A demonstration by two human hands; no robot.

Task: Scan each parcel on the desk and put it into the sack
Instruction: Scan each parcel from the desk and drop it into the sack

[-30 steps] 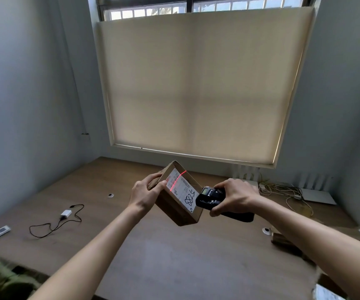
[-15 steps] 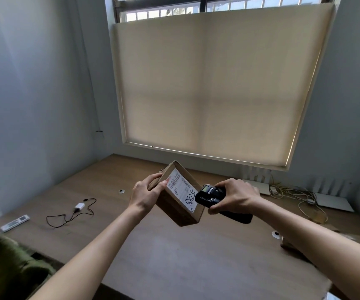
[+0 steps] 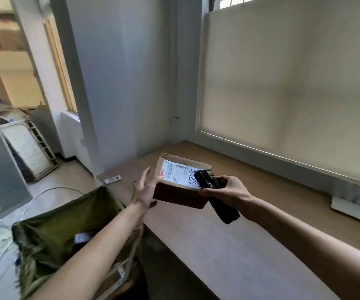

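A brown cardboard parcel (image 3: 181, 194) with a white shipping label facing up is held in the air above the wooden desk (image 3: 228, 245). My left hand (image 3: 143, 190) holds its left end, fingers up along the side and thumb underneath. My right hand (image 3: 228, 191) grips a black handheld scanner (image 3: 219, 203), whose head lies over the label's right edge. An open green sack (image 3: 51, 237) stands off the desk's left end, below and left of the parcel. A pale parcel (image 3: 81, 238) shows inside it.
A white remote (image 3: 112, 179) and a thin black cable (image 3: 134, 183) lie at the desk's far left corner. A white device (image 3: 354, 211) sits by the wall on the right. Left of the sack are floor, cables and a white crate-like frame (image 3: 28, 148).
The view has swung left and brought the sack into sight. The red scan line on the label is gone. The parcel has tipped flatter, label up, and moved toward the sack side.
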